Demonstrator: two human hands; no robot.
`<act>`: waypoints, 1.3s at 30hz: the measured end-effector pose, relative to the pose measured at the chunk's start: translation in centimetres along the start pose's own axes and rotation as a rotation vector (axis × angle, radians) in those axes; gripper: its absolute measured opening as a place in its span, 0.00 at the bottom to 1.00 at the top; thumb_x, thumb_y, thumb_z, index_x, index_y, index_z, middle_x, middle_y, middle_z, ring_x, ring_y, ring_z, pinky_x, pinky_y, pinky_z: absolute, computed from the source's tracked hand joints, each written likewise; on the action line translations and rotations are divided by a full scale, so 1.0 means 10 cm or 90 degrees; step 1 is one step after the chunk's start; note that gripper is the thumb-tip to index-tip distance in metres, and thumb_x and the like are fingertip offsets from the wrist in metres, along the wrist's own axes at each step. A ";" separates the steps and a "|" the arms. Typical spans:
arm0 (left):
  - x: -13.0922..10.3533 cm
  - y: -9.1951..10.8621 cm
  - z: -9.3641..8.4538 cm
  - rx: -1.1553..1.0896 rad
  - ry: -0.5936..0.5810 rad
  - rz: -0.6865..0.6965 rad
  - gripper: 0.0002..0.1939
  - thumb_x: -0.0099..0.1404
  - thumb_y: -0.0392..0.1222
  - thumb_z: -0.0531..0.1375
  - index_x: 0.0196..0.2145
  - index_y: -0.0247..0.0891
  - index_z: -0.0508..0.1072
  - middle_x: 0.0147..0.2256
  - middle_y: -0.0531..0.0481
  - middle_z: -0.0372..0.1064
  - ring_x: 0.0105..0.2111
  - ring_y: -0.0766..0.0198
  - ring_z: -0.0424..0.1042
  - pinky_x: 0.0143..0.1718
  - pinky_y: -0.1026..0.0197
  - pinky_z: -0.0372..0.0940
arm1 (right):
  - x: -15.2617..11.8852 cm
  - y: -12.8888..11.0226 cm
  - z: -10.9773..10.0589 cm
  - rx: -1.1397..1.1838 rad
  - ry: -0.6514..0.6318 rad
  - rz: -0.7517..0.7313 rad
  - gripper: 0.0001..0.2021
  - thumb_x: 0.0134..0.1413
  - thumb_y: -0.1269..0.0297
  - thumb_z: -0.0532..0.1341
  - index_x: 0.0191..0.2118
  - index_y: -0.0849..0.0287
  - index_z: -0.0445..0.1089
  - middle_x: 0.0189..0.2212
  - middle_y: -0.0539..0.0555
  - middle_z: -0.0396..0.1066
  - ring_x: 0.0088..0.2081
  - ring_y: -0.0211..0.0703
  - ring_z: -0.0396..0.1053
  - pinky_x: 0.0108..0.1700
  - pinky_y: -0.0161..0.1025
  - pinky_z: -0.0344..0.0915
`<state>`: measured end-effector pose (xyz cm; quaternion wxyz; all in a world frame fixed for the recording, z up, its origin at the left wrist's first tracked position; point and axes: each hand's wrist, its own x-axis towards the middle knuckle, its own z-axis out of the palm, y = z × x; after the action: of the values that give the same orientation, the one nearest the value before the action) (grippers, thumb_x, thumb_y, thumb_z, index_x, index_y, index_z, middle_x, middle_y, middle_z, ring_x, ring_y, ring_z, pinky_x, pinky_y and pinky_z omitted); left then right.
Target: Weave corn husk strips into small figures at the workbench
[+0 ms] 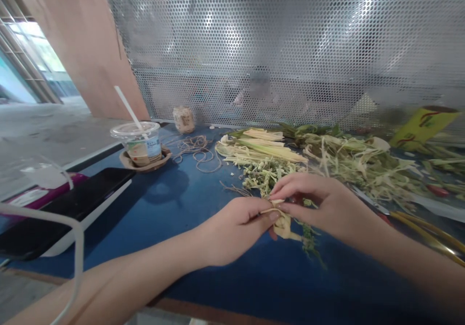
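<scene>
Between my hands, above the blue tabletop, is a small bundle of pale yellow husk [282, 225] with green leafy sprigs hanging from its lower right end. My left hand [241, 225] pinches it from the left, thumb and fingers pressed together. From the right, my right hand [312, 196] closes its fingertips on the bundle's top, touching the left fingertips. Just behind the hands lies a heap of small green leafy pieces [267, 170], and beyond that a pile of flat yellow-green husk strips [261, 146].
Shredded husks [359, 162] spread across the back right, near yellow-handled scissors [428, 228] and a yellow tube [423, 127]. Twine [196, 148], a lidded cup [142, 146] with a straw and a black phone-like slab [69, 208] are on the left. A perforated metal panel [254, 39] stands behind.
</scene>
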<state>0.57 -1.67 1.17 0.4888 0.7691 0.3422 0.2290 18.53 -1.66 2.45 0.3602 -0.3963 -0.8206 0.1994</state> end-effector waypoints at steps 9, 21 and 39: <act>0.01 -0.01 0.01 -0.093 -0.007 0.023 0.14 0.63 0.40 0.48 0.24 0.33 0.66 0.23 0.53 0.61 0.26 0.70 0.59 0.31 0.67 0.55 | -0.05 -0.07 -0.02 -0.061 0.078 -0.174 0.09 0.46 0.77 0.58 0.29 0.57 0.72 0.26 0.51 0.72 0.27 0.35 0.69 0.28 0.31 0.66; 0.01 -0.04 0.00 -0.235 -0.050 0.019 0.12 0.61 0.37 0.49 0.23 0.32 0.65 0.21 0.52 0.59 0.22 0.70 0.54 0.27 0.65 0.52 | -0.07 -0.11 -0.12 -0.237 -0.078 -0.155 0.05 0.54 0.63 0.55 0.33 0.53 0.68 0.24 0.47 0.69 0.27 0.36 0.66 0.28 0.31 0.62; 0.01 0.00 0.01 -0.287 -0.105 0.014 0.06 0.54 0.35 0.61 0.32 0.34 0.69 0.27 0.55 0.65 0.29 0.70 0.64 0.35 0.67 0.60 | -0.06 -0.12 -0.31 -0.356 -0.094 -0.516 0.11 0.58 0.72 0.49 0.42 0.61 0.66 0.34 0.53 0.73 0.31 0.37 0.67 0.36 0.35 0.62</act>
<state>0.67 -1.64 1.12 0.6719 0.6604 0.2327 0.2412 20.51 -2.72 4.95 0.2293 -0.1116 -0.9541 -0.1572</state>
